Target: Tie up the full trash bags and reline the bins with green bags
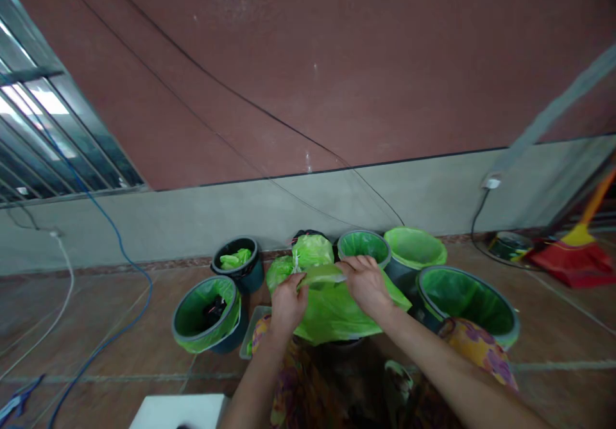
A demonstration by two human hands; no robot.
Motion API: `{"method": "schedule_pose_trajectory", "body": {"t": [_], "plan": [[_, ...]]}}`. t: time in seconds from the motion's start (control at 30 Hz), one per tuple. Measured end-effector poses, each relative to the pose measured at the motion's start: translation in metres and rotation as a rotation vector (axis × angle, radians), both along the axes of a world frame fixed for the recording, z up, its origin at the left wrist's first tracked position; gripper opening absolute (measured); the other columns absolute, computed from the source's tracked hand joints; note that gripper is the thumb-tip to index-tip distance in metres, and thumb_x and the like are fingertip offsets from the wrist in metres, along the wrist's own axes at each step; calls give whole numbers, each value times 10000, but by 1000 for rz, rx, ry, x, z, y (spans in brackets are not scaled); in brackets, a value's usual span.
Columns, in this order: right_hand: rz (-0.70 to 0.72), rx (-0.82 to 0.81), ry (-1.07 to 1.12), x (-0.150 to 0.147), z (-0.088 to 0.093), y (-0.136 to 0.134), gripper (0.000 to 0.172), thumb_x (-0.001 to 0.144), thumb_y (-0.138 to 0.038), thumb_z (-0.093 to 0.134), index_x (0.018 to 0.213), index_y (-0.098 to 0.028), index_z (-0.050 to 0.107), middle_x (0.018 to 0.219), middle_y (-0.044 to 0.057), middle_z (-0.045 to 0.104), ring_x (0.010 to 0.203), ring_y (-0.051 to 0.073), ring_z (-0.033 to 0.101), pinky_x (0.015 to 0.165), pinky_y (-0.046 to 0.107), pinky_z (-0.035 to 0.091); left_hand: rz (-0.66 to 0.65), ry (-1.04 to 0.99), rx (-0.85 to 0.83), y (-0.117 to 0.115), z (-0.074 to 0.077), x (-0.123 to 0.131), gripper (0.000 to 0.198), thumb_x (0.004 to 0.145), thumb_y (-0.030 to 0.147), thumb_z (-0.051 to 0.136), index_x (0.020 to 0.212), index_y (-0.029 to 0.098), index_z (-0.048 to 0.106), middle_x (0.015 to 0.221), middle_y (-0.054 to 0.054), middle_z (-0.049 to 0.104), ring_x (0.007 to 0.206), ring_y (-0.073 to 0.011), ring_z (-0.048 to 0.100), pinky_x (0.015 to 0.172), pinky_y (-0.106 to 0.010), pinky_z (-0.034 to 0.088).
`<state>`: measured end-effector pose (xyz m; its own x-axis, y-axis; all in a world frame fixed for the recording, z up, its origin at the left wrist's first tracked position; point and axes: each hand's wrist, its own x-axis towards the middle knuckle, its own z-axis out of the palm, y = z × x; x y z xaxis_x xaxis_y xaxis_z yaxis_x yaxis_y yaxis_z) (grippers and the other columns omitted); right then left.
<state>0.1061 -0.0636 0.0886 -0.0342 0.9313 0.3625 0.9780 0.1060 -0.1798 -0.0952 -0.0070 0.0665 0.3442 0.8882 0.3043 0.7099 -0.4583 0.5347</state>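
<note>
A bright green plastic bag [332,313] is stretched out in front of my knees. My left hand [289,302] pinches the left end of its upper edge, fingers closed. At the other end of that edge my right hand [364,283] has its fingers closed on the plastic. Between both hands a strip of the edge is pulled taut. The bag hides most of whatever stands beneath it. Just behind it sit bundled green bags [312,251] and a green-lined bin [364,244].
Green-lined bins stand at left [205,313], far right [466,307] and back right [414,249]. A black-lined bin [237,262] is at back left. A red dustpan [575,262], blue cable [115,236] and white box [178,411] lie around. A wall [289,214] bounds the back.
</note>
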Motion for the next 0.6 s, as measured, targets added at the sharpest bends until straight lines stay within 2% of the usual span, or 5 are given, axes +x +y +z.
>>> {"method": "schedule_pose_trajectory", "body": {"t": [0.13,0.27,0.4,0.5,0.6], "plan": [[57,-149,228,15,3,2,396,864,-82,438,1143,-191,697,1100,75,723,973,189,661,881,285,447,6,21,36,5,-10,-14,619,736,28,523,1335,182,555,1320,-98,619,1169,-231,616,1032,-375,500],[-38,-263,336,29,5,4,338,911,-156,399,958,-182,733,912,65,751,886,194,683,764,258,451,-5,31,114,8,-28,-24,737,669,-50,455,1369,169,517,1355,-116,576,1229,-230,576,1069,-372,473],[-185,-350,229,44,3,2,343,932,-203,387,951,-181,729,897,88,749,913,209,687,768,271,441,23,-66,144,11,-38,-29,548,739,-14,442,1227,167,613,1196,-108,666,1100,-221,646,1000,-379,514],[-272,-335,110,44,-2,-5,368,915,-216,443,1208,-178,661,1015,115,738,962,230,677,803,304,445,39,-166,122,11,-34,-27,319,858,107,449,1074,173,675,1073,-91,722,1017,-213,680,949,-371,532],[-262,-209,-19,31,-10,-11,551,858,-196,551,1406,-169,510,1195,144,676,1047,267,630,872,361,438,22,-206,62,7,-23,-19,256,910,214,468,1015,178,698,1006,-75,748,946,-203,700,885,-336,541]]}}
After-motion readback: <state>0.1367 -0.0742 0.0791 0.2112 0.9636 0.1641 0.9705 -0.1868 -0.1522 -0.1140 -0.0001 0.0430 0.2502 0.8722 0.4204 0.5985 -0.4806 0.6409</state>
